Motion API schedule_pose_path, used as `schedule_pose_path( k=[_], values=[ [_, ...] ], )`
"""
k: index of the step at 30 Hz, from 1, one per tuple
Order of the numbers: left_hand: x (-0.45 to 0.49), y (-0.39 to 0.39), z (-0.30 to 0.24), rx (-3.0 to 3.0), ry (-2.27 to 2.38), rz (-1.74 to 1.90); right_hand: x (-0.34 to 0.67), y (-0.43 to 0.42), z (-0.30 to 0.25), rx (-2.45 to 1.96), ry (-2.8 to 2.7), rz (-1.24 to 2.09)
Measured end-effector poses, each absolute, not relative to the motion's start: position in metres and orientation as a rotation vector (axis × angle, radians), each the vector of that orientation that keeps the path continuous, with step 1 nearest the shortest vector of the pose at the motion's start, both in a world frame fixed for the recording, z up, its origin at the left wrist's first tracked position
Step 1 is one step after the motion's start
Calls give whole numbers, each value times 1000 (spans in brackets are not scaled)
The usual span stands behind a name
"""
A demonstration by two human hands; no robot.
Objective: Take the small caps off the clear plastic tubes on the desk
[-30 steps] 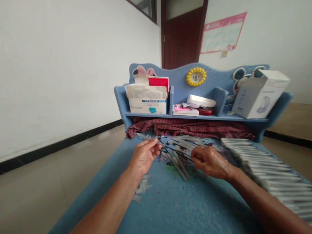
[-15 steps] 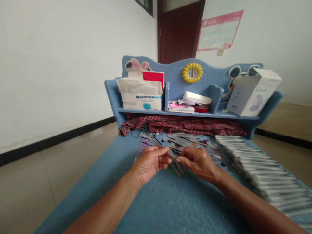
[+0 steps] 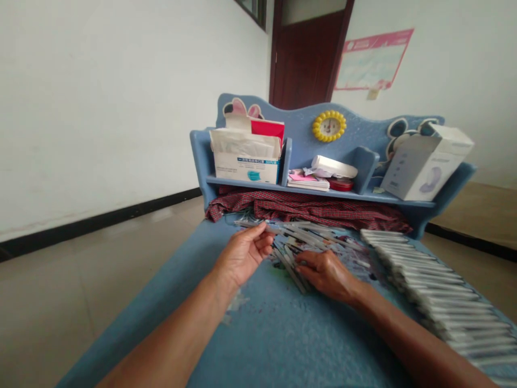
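Note:
My left hand (image 3: 247,254) is raised above the blue tabletop. Its thumb and fingers pinch a thin translucent tube (image 3: 273,230), which looks like a pen barrel. Lower and to the right, my right hand (image 3: 329,275) rests at a small bundle of clear tubes (image 3: 289,267) lying slanted on the table. Its fingertips are bent together at the edge of that bundle, and what they grip is hidden. Behind both hands spreads a loose pile of clear and dark thin sticks (image 3: 309,235), too blurred to tell apart.
Long rows of stacked whitish tubes (image 3: 440,285) line the right side of the blue table (image 3: 274,339). A checkered cloth (image 3: 315,209) lies under the shelf (image 3: 359,197). On the shelf stand a mask box (image 3: 246,166), a red round tin (image 3: 341,185) and a white box (image 3: 424,167).
My hands, close together over the tubes before, have moved apart. The left has risen slightly with a tube; the right has lowered towards the bundle. The camera view has shifted a little.

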State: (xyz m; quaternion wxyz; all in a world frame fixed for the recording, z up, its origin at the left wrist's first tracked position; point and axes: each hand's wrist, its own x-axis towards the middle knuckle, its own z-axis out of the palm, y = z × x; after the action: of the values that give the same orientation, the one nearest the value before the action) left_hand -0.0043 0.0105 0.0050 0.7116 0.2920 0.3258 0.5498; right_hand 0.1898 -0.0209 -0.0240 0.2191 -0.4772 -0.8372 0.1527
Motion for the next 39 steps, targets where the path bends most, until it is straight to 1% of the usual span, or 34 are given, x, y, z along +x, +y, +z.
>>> schedule_pose_path(
  k=[10,14,19,21,23,25,29,31,33,39],
  values=[
    [-9,12,5,648,644,1230,184,-16,-19,-1392,-2426,316],
    [-10,11,4,656,633,1238,171,-16,-9,-1436,-2515,168],
    [-11,12,2,673,621,1235,138,-15,-5,-1602,-2695,-93],
    [-12,13,1,680,623,1230,131,-13,-6,-1624,-2714,-127],
    [-12,13,1,691,624,1228,133,-11,-8,-1580,-2671,-65],
    [-12,13,1,712,628,1227,141,-10,-9,-1493,-2553,100],
    [-10,11,0,767,668,1208,165,-14,-10,-1303,-2185,695],
    [-8,10,-2,791,700,1183,173,-17,-11,-1217,-2013,904],
    [-6,9,-4,816,727,1155,178,-19,-13,-1151,-1916,974],
    [-1,9,-6,874,803,1094,179,-21,-16,-1108,-1859,980]
  ],
)
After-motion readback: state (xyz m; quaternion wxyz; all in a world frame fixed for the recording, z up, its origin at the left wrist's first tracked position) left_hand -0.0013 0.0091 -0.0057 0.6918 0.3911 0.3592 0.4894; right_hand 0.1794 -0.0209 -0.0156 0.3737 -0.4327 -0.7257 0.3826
